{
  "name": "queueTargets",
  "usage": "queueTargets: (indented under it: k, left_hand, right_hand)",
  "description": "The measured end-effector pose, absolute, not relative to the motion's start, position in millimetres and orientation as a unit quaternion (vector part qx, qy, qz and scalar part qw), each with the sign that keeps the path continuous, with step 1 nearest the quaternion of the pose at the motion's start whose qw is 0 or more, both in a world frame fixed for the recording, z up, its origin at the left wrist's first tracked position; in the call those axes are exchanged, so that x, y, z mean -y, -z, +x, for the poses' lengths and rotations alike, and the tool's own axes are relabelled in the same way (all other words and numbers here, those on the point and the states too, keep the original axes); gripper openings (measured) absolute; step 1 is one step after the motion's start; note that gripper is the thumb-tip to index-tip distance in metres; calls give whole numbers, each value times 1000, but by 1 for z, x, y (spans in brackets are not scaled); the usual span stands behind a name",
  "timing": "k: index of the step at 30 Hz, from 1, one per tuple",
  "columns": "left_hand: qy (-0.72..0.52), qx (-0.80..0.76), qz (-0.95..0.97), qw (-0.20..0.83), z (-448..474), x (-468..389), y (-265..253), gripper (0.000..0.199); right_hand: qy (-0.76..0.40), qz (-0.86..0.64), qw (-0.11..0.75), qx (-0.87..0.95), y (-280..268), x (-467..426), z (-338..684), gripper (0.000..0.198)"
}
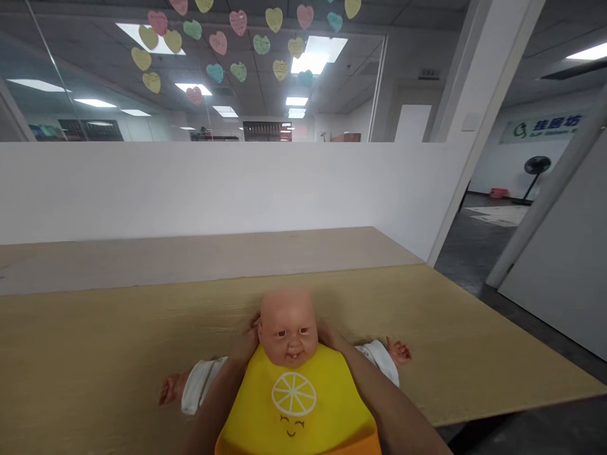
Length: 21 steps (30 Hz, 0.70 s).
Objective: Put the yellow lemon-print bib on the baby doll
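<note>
A baby doll [288, 322] with a bald head lies face up on the wooden table, its arms in white sleeves spread to both sides. A yellow bib [256, 404] with a white lemon slice and a smiling face covers its chest, and its lower edge is orange. My left hand [247, 338] reaches behind the doll's neck on the left, its visible fingers curled beside the ear. On the other side my right hand [328, 335] goes behind the neck, its fingers hidden by the head. Whatever is between my fingers is out of sight.
The wooden table [118, 328] extends to both sides, with a paler strip at the back against a low white wall [213, 189]. Glass with heart-shaped notes [238, 23] rises above. At the right are a doorway, a door [564, 265] and a standing fan [537, 165].
</note>
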<state>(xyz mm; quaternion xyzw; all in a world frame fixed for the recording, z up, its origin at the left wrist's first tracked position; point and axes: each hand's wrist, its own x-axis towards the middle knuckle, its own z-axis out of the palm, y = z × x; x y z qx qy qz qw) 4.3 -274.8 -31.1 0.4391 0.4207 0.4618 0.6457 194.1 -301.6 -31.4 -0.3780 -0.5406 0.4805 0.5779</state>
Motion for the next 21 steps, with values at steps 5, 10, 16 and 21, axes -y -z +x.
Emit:
queueTargets:
  k: [5,10,16,21]
  left_hand:
    - [-463,-429,449,633,6,276,23,36]
    - [-464,-428,453,630,7,272,30,31]
    - [-452,-453,483,597,4,271,33,33]
    - [-447,-429,524,584,4,271,34,44]
  right_hand:
    - [-500,-310,562,582,33,295,191,51]
    - [-452,-312,591,591,39,294,193,45]
    - [-425,-335,614,574,42,299,194,43]
    - [-401,-342,636,564,38,296,188,44]
